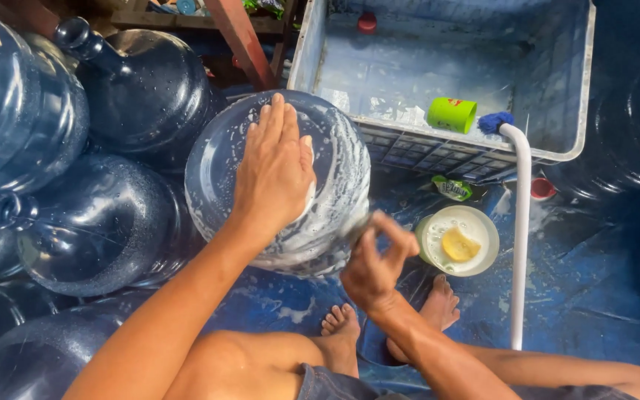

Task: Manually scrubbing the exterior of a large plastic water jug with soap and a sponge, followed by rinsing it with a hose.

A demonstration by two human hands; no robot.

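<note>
- The large blue water jug (335, 185) lies on its side in the middle of my view, its flat bottom turned up toward me and covered with white soap foam.
- It rests on the wet blue floor (587, 289), just in front of my knees, between the pile of other jugs and the grey crate.
- My left hand (274, 169) lies flat on the jug bottom, fingers stretched and together; a pale sponge (309, 194) shows a little under the palm, so the hand presses on it and does not close around it.
- My right hand (373, 265) is at the lower right edge of the jug, fingers curled in; I cannot tell if it grips anything.
- Just right of this hand stands a small white bowl (459, 241) with soapy water and a yellow sponge piece (458, 244) inside.
- A white pipe (521, 237) runs down beside the bowl, with a blue tip at its top end.
- Behind it is the grey plastic crate (438, 144), and a green cup (452, 115) lies on its side in it.
- On the left, several dark blue jugs (105, 222) lie stacked, wet with drops.
- My bare feet (342, 322) are on the floor under the jug.
</note>
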